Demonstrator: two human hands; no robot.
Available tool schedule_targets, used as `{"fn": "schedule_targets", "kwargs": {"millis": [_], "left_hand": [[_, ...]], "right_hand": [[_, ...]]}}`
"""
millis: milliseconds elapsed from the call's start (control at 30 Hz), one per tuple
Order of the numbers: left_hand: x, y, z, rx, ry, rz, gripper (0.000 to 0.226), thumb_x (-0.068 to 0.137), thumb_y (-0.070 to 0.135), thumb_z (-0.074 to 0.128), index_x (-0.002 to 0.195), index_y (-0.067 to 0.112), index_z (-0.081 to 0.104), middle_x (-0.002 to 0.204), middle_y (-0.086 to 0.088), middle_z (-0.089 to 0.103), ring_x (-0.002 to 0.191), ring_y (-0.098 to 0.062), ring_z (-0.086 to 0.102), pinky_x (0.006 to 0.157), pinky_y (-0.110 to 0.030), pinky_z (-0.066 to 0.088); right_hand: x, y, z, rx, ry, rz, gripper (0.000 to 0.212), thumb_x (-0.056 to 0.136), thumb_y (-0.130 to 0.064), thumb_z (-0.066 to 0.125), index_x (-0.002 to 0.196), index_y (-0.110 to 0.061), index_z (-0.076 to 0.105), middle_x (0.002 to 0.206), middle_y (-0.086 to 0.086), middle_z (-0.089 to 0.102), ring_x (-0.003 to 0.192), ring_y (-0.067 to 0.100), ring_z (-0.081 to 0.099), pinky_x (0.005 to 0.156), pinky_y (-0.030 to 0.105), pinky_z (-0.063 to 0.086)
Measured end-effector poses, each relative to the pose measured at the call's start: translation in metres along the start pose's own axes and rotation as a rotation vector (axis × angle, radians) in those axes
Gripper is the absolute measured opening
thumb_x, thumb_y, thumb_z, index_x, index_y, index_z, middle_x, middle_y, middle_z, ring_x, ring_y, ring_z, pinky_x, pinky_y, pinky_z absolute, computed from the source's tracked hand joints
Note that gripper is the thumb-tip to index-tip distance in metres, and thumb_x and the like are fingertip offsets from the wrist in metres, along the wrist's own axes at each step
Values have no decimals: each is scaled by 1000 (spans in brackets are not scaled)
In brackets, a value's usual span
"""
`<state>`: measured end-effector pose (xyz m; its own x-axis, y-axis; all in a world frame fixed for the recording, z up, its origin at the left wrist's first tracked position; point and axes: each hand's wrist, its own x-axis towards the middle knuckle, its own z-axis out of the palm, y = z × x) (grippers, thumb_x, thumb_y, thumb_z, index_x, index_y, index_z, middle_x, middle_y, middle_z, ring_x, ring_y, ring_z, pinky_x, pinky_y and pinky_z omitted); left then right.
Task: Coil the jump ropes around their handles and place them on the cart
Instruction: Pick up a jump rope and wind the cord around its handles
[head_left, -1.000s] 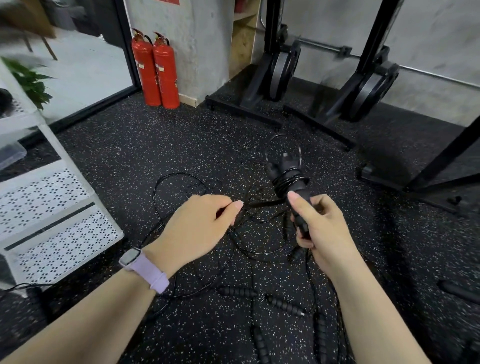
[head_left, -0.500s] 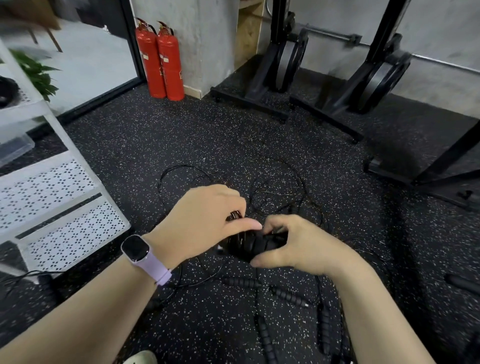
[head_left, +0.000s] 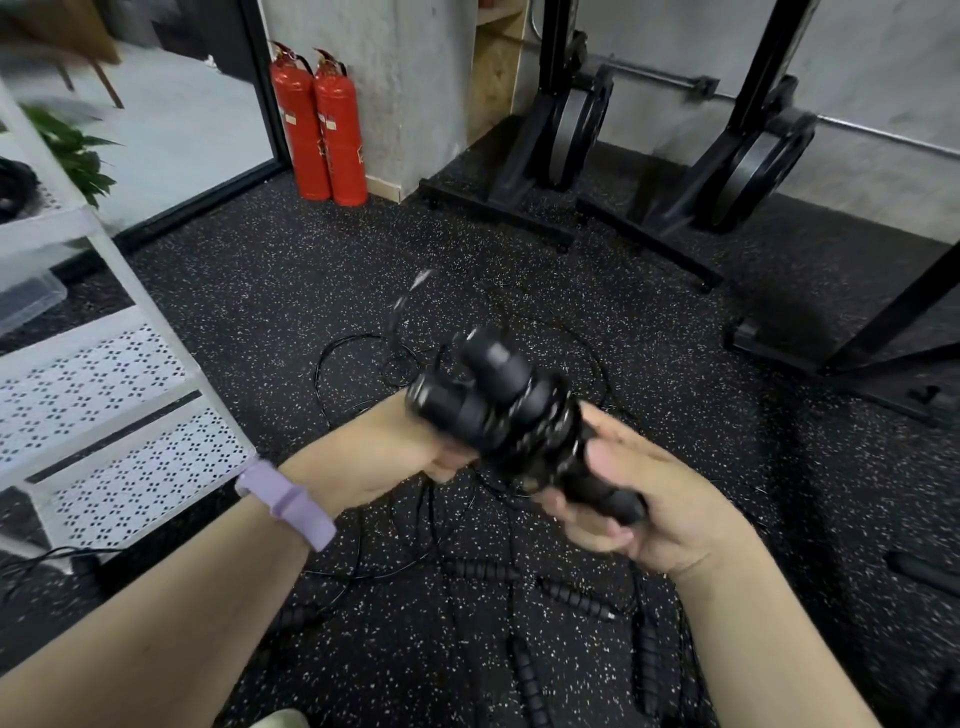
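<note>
A pair of black jump rope handles (head_left: 498, 410) with thin black cord wound round them is held up in front of me, blurred by motion. My right hand (head_left: 639, 499) grips the lower ends of the handles. My left hand (head_left: 395, 447), with a purple watch strap on the wrist, holds the bundle from the left side; its fingers are hidden behind it. A loose end of cord (head_left: 410, 296) whips above the bundle. More black jump ropes (head_left: 561, 597) with ribbed handles lie tangled on the floor below. The white cart (head_left: 109, 415) stands at the left.
Black speckled rubber floor all round. Two red fire extinguishers (head_left: 322, 130) stand by a concrete pillar at the back. Black rack feet with weight plates (head_left: 576, 135) run along the far wall and right side. A green plant (head_left: 72, 150) is behind the cart.
The handle bundle has been lifted from low near the floor up toward me. Both hands turned with it, and the loose cord end now swings above.
</note>
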<state>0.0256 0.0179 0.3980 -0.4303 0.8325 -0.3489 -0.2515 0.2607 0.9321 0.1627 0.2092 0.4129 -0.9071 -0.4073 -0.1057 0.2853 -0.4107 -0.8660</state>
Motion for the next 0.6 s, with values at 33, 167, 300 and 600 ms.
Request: {"fn": "schedule_targets", "kwargs": {"millis": [33, 167, 300, 600], "left_hand": [[-3, 4, 4, 118, 100, 52, 46, 110, 27, 36, 71, 16, 58, 59, 5, 38, 51, -11, 29, 53, -28, 25], [-9, 8, 14, 713, 289, 110, 56, 106, 54, 27, 75, 17, 56, 45, 12, 37, 41, -5, 31, 46, -18, 30], [-12, -3, 10, 1037, 404, 156, 46, 104, 52, 34, 79, 23, 59, 48, 9, 53, 40, -6, 44, 47, -23, 34], [-15, 2, 5, 1393, 547, 346, 45, 99, 62, 24, 90, 33, 56, 79, 12, 56, 74, -9, 59, 68, -31, 50]], "right_hand": [[1, 1, 0, 117, 53, -54, 59, 82, -38, 86, 129, -12, 61, 80, 10, 53, 46, 2, 45, 37, 14, 29], [14, -3, 0, 446, 387, -196, 54, 83, -44, 80, 122, -10, 61, 76, 4, 49, 50, 6, 36, 37, 15, 30], [16, -1, -15, 173, 874, -192, 50, 90, -48, 70, 121, -11, 56, 77, 6, 53, 56, 10, 37, 42, 20, 28], [12, 7, -17, -733, 1060, 124, 54, 76, -57, 83, 94, -11, 60, 79, 1, 69, 67, 17, 57, 64, 33, 43]]}}
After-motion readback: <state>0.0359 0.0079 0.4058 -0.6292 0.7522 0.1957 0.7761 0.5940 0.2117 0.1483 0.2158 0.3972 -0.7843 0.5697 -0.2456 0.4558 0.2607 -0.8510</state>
